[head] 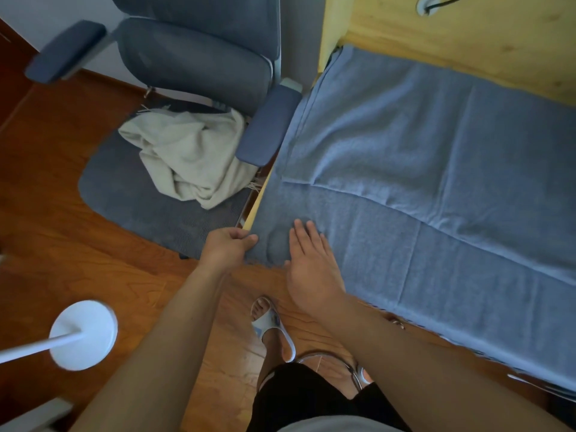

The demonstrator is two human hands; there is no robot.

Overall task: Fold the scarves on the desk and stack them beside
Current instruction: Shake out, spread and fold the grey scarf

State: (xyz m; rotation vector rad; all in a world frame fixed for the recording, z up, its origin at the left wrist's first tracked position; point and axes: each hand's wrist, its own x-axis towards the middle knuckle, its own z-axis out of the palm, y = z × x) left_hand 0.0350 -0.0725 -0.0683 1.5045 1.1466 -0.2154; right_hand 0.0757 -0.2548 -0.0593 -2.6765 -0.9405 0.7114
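A large blue scarf (pixel 436 169) lies spread over the yellow wooden desk (pixel 467 35), with one layer folded over another and a fold edge running across its middle. My left hand (pixel 226 247) pinches the scarf's near-left corner at the desk edge. Just to the right of it, my right hand (pixel 311 263) lies flat on the scarf with straight fingers. A crumpled cream scarf (pixel 190 154) sits in a heap on the seat of the grey office chair (pixel 193 57) left of the desk.
The chair's blue armrest (pixel 271 126) nearly touches the desk's left edge. A white round lamp base (pixel 84 335) with its pole stands on the wooden floor at lower left. My foot in a white slipper (pixel 271 325) is below the desk edge.
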